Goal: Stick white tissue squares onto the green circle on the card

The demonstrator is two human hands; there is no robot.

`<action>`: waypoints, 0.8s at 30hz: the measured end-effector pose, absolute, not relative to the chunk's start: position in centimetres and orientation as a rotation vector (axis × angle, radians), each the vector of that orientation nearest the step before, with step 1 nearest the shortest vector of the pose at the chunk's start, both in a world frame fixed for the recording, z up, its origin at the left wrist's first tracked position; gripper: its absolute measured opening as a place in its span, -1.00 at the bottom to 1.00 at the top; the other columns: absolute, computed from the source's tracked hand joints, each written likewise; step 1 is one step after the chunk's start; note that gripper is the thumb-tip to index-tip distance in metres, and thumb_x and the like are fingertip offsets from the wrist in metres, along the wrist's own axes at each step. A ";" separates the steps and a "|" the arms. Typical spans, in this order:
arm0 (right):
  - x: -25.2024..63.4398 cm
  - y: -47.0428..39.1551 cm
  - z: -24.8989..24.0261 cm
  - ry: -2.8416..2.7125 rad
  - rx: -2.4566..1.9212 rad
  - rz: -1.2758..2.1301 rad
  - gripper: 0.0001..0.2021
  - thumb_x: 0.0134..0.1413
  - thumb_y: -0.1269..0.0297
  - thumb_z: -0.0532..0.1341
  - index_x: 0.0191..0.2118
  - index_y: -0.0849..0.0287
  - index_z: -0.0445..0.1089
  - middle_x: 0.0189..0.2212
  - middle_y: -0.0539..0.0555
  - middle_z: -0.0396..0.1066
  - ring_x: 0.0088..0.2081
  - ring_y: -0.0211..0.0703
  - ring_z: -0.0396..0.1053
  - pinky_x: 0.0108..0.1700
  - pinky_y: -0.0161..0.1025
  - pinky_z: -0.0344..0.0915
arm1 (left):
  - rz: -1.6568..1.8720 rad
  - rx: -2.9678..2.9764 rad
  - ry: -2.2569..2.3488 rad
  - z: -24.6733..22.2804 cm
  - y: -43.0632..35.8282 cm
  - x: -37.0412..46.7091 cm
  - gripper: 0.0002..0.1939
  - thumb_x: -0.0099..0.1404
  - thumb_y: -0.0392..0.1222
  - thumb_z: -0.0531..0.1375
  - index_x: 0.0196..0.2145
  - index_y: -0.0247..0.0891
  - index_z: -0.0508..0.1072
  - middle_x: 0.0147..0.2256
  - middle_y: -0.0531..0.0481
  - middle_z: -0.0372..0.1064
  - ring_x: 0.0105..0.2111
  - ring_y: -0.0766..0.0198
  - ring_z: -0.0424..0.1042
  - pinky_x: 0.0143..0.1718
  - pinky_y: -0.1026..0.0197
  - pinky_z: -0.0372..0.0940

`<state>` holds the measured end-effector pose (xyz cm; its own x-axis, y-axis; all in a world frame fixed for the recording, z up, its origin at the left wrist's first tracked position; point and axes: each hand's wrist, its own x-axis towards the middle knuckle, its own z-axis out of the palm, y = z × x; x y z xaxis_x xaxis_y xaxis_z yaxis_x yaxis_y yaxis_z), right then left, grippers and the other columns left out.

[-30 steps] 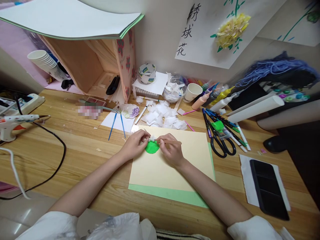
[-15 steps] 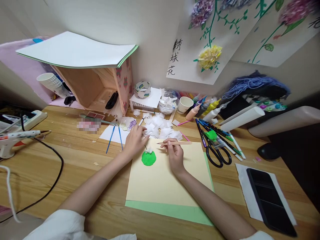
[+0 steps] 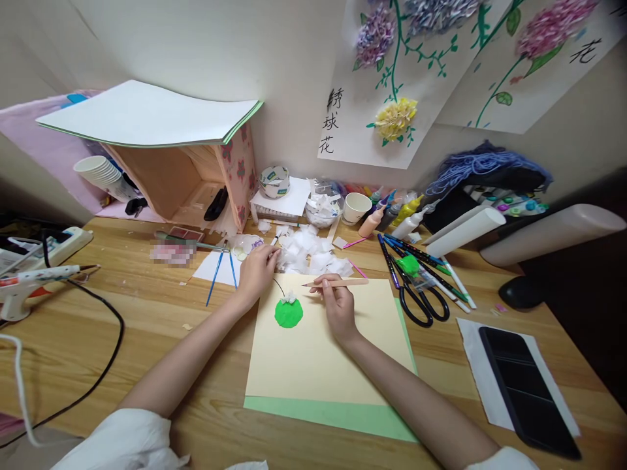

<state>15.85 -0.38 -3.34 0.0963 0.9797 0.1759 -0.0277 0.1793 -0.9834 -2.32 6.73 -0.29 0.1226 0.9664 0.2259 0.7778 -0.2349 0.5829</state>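
Right hand (image 3: 337, 303) clamped on pencil (image 3: 350, 282), left hand (image 3: 257, 271) (grip unclear) beside white scraps (image 3: 308, 249), scissors (image 3: 424, 304) off yellow sheet's (image 3: 333, 365) right edge

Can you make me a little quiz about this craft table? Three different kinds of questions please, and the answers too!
1. True or false: the right hand is holding the scissors.

2. What colour is the round patch on the cream paper?
a) pink
b) green
c) blue

3. Fill the gap: the left hand is beside a pile of ___ scraps.

Key:
1. False, it holds a pointed stick.
2. b
3. white
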 end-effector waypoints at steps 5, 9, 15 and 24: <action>15.8 -0.5 -3.2 -1.195 -1.100 1.036 -0.80 0.24 0.22 0.03 -0.30 0.15 0.33 -0.39 0.01 0.34 -0.37 -0.26 0.36 -0.29 -0.29 0.27 | 0.905 1.943 1.656 -0.4 7.1 -2.8 -0.75 0.30 -0.12 0.04 -0.29 -0.24 0.49 -0.33 -0.02 0.45 -0.35 0.26 0.35 -0.31 0.24 0.18; 15.8 -0.5 -3.2 -1.184 -1.100 1.049 -0.80 0.24 0.21 0.03 -0.30 0.14 0.33 -0.38 0.01 0.34 -0.37 -0.26 0.36 -0.29 -0.29 0.26 | 0.918 1.964 1.674 -0.3 6.9 -3.0 -0.79 0.28 -0.15 0.06 -0.32 -0.25 0.46 -0.37 0.00 0.43 -0.39 0.29 0.32 -0.33 0.24 0.17; 15.8 -0.5 -3.3 -1.193 -1.094 1.038 -0.80 0.25 0.22 0.02 -0.30 0.13 0.33 -0.40 0.00 0.33 -0.36 -0.26 0.35 -0.29 -0.28 0.25 | 0.855 2.105 1.741 -0.3 6.6 -2.7 -0.77 0.20 -0.03 0.16 -0.26 -0.22 0.43 -0.29 -0.03 0.38 -0.33 0.24 0.32 -0.31 0.22 0.18; 15.9 -0.9 -3.0 -1.396 -1.027 0.965 -0.82 0.24 0.28 0.03 -0.28 0.11 0.37 -0.36 0.03 0.39 -0.32 -0.20 0.39 -0.25 -0.21 0.29 | 1.115 1.714 1.628 1.9 5.2 -2.8 -0.80 0.22 -0.07 0.12 -0.37 -0.25 0.43 -0.40 0.03 0.40 -0.41 0.31 0.30 -0.34 0.26 0.18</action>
<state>15.90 -0.92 -3.03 -0.0260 0.9562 0.2915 0.0652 0.2926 -0.9540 -2.81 5.22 1.85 -0.0623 0.9762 0.2079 0.5465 -0.1409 0.8255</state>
